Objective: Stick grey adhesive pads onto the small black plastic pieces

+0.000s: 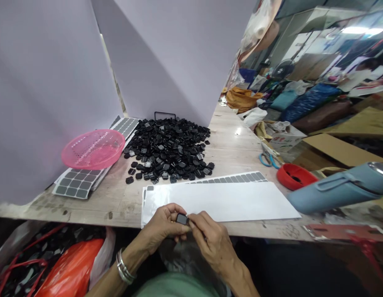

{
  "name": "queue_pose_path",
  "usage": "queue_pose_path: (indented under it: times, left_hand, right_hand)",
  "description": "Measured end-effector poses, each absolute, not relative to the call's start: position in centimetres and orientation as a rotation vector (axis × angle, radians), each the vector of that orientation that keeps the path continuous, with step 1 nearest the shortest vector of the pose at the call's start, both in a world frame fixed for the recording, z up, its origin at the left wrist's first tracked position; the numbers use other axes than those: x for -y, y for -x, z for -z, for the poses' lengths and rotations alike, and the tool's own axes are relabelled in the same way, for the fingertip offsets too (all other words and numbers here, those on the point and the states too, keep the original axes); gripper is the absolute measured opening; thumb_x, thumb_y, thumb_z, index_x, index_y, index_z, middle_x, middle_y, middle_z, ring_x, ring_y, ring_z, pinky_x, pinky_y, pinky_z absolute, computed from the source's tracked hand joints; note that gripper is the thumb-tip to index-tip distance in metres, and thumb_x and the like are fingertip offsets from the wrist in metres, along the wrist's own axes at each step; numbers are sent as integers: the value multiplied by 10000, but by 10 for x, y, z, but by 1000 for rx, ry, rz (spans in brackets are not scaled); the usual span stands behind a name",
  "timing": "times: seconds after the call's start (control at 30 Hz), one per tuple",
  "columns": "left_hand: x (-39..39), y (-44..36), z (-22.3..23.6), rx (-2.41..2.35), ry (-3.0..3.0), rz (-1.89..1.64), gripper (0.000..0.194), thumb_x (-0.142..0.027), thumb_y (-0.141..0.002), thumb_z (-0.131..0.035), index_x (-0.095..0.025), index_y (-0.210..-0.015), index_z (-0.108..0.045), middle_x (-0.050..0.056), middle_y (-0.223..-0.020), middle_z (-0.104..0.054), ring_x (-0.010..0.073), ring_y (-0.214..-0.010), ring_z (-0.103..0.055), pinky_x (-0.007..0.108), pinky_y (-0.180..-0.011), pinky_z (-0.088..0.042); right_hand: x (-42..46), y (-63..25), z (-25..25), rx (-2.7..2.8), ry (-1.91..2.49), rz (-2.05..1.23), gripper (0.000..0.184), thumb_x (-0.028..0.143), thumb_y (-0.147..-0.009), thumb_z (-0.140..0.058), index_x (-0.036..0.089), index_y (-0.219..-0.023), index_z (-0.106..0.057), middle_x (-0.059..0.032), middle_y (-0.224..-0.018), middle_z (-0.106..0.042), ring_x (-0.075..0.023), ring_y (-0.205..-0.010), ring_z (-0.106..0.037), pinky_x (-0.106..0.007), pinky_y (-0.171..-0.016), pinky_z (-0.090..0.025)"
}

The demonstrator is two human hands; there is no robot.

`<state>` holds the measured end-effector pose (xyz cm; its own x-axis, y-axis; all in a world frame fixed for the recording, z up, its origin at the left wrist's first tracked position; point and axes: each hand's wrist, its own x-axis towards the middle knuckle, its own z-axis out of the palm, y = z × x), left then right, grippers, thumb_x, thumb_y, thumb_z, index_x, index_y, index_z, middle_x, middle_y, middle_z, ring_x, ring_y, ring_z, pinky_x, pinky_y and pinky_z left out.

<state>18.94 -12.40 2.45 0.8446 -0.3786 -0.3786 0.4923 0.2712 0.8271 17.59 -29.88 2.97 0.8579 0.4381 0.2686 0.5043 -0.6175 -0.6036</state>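
- While the fingers of the left hand (162,227) grasp one small dark piece (182,219), its flat grey face showing, the fingertips of the right hand (214,241) meet at its right edge; I cannot tell whether they pinch it or only touch it.
- That one piece is between the two hands, over the front edge of the one table (228,136), by the near edge of a white sheet (228,202).
- One white sheet lies uppermost in front of the hands, over at least one sticker sheet (241,178) with grey rounded squares; the number beneath is hidden.
- One heap of black pieces (169,148) lies beyond the sheets, too many to count, with several strays along its near edge.
- One black wire frame (165,113) stands at the back of the heap.
- One pink basket (89,166) rests at the left on several grey-squared sheets (75,187), overlapping too much to count.
- To the right are one red bowl (284,177) with something dark inside, one blue bottle (336,187) lying tilted beside it, and one pair of scissors (265,159) with blue handles just behind the bowl.
- Below the table at the left, one orange bag (75,268) sits beside more black pieces, again past counting.
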Motion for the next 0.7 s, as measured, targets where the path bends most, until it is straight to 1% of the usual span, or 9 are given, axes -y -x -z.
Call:
queue_pose_path:
  times: [0.1,0.13,0.2,0.3,0.37,0.43,0.53,0.6,0.7]
  left_hand:
    - [123,-190,-21,-71,-1254,547,344,-391,-718,-705,-137,-884,-543,-18,-529,-588,112,-451,-554,177,-414,-361]
    - [121,-189,-21,-55,-1322,519,320,-413,-749,-668,-139,-862,-548,-28,-507,-560,106,-435,-523,182,-412,-338]
    - [113,-189,-22,-34,-1514,406,256,-399,-796,-608,-149,-830,-564,-43,-524,-522,95,-461,-481,196,-449,-329]
    - [89,-189,-30,-52,-1862,145,184,-345,-863,-514,-178,-835,-586,-44,-598,-491,106,-570,-468,219,-551,-345]
    - [73,-190,-34,-52,-2084,19,170,-316,-891,-457,-195,-858,-573,-41,-623,-479,119,-599,-463,235,-582,-339]
    - [61,-190,-32,38,-2262,-43,157,-271,-906,-406,-202,-865,-541,-27,-681,-506,129,-623,-476,246,-600,-343]
    - [56,-191,-14,242,-2488,-90,171,-194,-911,-343,-203,-861,-506,21,-813,-574,158,-712,-531,267,-650,-379]
    - [58,-193,4,292,-2634,-127,189,-158,-903,-330,-201,-890,-513,58,-889,-611,192,-772,-562,298,-686,-407]
    - [57,-194,28,319,-2728,-202,232,-137,-873,-386,-203,-1045,-528,107,-1065,-634,236,-883,-591,345,-761,-447]
  right_hand:
    - [293,-176,-26,706,2372,110,243,209,-979,-343,198,-982,-586,-44,-824,-568,-165,-708,-575,-263,-642,-441]
    - [292,-177,-24,718,2401,104,249,210,-980,-338,200,-958,-586,-41,-816,-568,-163,-702,-578,-263,-641,-440]
    - [293,-179,-19,721,2484,99,254,209,-976,-336,207,-947,-589,-36,-810,-578,-164,-688,-589,-266,-636,-440]
    - [300,-186,-14,620,2596,123,265,218,-974,-327,219,-990,-591,-38,-839,-605,-173,-711,-621,-275,-644,-452]
    - [302,-193,-15,536,2626,142,267,234,-977,-316,221,-1026,-578,-42,-879,-621,-181,-747,-640,-282,-655,-462]
    - [298,-203,-20,504,2641,152,252,238,-976,-312,214,-1045,-553,-48,-922,-629,-188,-765,-648,-291,-656,-463]
    - [274,-221,-30,533,2705,96,208,217,-977,-321,197,-1017,-524,-50,-949,-629,-188,-782,-649,-292,-667,-451]
    - [251,-235,-33,576,2772,25,194,200,-980,-329,190,-981,-523,-47,-940,-629,-182,-793,-647,-279,-676,-439]
    - [219,-257,-32,656,2824,-17,174,192,-971,-367,173,-967,-540,-65,-941,-631,-183,-768,-645,-269,-647,-423]
